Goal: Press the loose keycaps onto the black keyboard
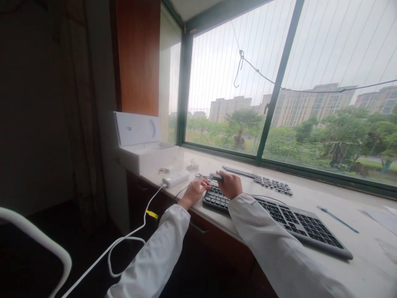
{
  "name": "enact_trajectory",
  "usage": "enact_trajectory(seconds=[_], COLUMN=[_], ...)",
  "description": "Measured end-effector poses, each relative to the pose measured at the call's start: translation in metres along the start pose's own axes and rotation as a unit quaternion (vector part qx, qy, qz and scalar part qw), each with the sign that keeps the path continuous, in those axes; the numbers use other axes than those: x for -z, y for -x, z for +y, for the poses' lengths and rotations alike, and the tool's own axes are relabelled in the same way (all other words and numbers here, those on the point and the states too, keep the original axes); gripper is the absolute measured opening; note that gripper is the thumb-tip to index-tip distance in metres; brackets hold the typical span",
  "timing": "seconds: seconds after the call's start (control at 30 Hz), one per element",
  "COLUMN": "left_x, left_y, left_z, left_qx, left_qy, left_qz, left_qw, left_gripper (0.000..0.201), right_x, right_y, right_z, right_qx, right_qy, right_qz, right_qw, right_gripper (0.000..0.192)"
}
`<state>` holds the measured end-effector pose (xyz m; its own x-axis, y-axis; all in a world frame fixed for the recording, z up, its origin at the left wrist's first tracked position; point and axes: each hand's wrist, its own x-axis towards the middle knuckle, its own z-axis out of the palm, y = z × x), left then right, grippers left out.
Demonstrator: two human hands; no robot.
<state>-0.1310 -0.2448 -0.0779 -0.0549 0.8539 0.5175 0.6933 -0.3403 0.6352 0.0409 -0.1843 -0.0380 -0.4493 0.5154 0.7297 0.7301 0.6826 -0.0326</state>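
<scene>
Both your hands work at the black keyboard's (279, 217) left end, near the pale stone surface's (356, 269) front edge: your right hand (230, 184) grips a small dark object (216, 177); your left hand (194, 191) curls beside it, contents unclear.

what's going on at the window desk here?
A person in white sleeves has both hands at the left end of a black keyboard on the stone counter. The right hand grips a small dark object with a thin cable; the left hand rests just beside the keyboard's corner. Further left lie a white adapter with its white cord and an open white box.
</scene>
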Motion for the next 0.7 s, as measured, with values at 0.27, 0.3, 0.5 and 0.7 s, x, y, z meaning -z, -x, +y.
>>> enact_trajectory(seconds=[0.27, 0.3, 0.5, 0.7], left_x=[-0.002, -0.003, -0.002, -0.001], left_y=[0.000, 0.000, 0.002, 0.004], left_z=[-0.001, 0.000, 0.005, 0.007], left_qx=[-0.036, -0.033, -0.037, -0.041], left_qy=[-0.008, -0.007, 0.002, -0.016], left_qz=[-0.003, -0.012, -0.020, -0.018], left_qw=[0.999, 0.999, 0.999, 0.999], left_gripper=[0.013, 0.012, 0.014, 0.017], right_x=[0.068, 0.074, 0.091, 0.102], right_y=[0.024, 0.032, 0.094, 0.112], right_z=[0.118, 0.135, 0.222, 0.253], right_qx=[-0.024, -0.035, -0.140, -0.254], right_qy=[0.182, 0.197, 0.240, 0.263], right_qz=[-0.053, -0.060, -0.032, 0.033], right_qw=[0.982, 0.978, 0.960, 0.930], right_gripper=[0.029, 0.029, 0.033, 0.038])
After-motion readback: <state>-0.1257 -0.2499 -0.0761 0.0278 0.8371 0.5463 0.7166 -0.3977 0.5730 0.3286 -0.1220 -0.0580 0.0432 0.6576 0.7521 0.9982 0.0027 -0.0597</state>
